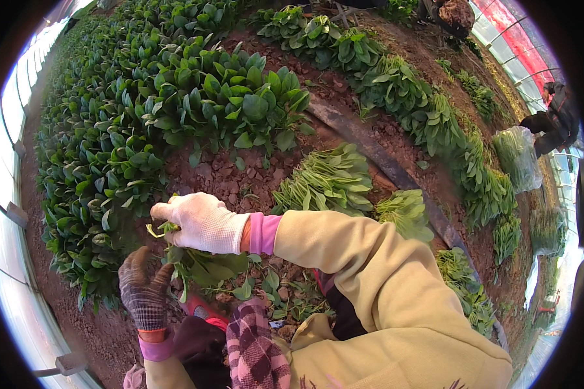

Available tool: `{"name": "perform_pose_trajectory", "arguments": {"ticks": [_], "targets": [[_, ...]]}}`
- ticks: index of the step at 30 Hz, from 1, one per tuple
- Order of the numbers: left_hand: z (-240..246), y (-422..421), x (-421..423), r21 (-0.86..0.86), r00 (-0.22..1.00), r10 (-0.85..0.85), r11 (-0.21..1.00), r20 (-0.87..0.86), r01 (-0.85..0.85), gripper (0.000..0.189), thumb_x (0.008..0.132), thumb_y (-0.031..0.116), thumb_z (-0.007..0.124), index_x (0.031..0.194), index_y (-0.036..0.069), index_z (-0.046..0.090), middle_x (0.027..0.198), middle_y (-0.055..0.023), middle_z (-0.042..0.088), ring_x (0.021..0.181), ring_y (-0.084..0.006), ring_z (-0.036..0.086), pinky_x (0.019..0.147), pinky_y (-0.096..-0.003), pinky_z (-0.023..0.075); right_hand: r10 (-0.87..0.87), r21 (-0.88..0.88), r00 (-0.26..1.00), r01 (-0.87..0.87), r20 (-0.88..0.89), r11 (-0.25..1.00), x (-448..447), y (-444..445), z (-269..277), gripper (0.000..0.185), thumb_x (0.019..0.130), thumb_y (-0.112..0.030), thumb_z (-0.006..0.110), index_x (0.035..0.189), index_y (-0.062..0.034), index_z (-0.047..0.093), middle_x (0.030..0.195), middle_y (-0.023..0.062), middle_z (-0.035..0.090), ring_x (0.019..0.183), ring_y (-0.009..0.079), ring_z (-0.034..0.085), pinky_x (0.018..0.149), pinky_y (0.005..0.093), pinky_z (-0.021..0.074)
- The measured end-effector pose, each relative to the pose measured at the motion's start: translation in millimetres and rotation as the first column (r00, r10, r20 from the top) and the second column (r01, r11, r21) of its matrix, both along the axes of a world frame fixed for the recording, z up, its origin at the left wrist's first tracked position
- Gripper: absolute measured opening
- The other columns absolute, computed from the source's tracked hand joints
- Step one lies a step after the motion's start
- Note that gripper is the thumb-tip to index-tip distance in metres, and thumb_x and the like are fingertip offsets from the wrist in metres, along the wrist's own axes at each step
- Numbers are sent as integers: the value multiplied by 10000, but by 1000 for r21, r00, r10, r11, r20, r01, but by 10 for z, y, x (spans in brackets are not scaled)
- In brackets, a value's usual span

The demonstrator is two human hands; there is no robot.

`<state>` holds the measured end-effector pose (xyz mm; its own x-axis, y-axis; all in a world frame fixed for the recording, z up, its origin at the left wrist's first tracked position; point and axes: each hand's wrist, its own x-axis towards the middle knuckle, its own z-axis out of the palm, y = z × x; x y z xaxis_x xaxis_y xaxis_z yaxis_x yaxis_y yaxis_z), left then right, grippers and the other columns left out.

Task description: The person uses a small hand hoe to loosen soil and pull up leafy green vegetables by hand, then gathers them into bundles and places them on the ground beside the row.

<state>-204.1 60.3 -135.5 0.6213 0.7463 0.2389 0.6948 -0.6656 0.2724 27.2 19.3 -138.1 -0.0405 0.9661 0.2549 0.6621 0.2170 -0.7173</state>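
My right hand (202, 221), in a white knit glove, is closed around the stem end of a small spinach bunch (207, 267). The bunch's leaves hang below the wrist, partly hidden by the hand and cuff. Lower and to the left is my left hand (143, 287), in a dark, soiled glove. Its fingers are spread, with the thumb close to the leaves; whether it touches them is unclear. Just left of both hands stand rooted spinach plants (121, 180). Loose leaves (297, 306) lie on the soil by my feet.
Cut spinach piles (328, 182) lie right of my hands, beside a dark flat strip (365, 136). Beyond runs a long row of spinach bunches (433, 121). Filled clear plastic bags (518, 158) stand at the far right, near another person (555, 116). Plastic greenhouse walls (9, 160) curve along the sides.
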Motion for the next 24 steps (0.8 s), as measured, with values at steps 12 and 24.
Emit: {"name": "perform_pose_trajectory", "arguments": {"ticks": [12,24], "targets": [[133,-57,617,-609,926,-73,733,371,302,728,804,184,791,1416,3,440,1267,-110,613,1109,-185,597,936,-319,484,199,87,959,-185,-200,979,256,-449,363,698,742,-199,729,1389,-132,474,902,141,678,833,354,683,723,445,553],[-255,-414,983,-896,937,161,379,310,232,553,765,119,825,1260,-3,611,1111,-68,694,1005,-141,639,910,-299,509,-17,58,894,48,-447,997,511,-983,-313,767,818,-173,748,1479,-146,359,992,155,561,880,354,628,760,422,526]]}}
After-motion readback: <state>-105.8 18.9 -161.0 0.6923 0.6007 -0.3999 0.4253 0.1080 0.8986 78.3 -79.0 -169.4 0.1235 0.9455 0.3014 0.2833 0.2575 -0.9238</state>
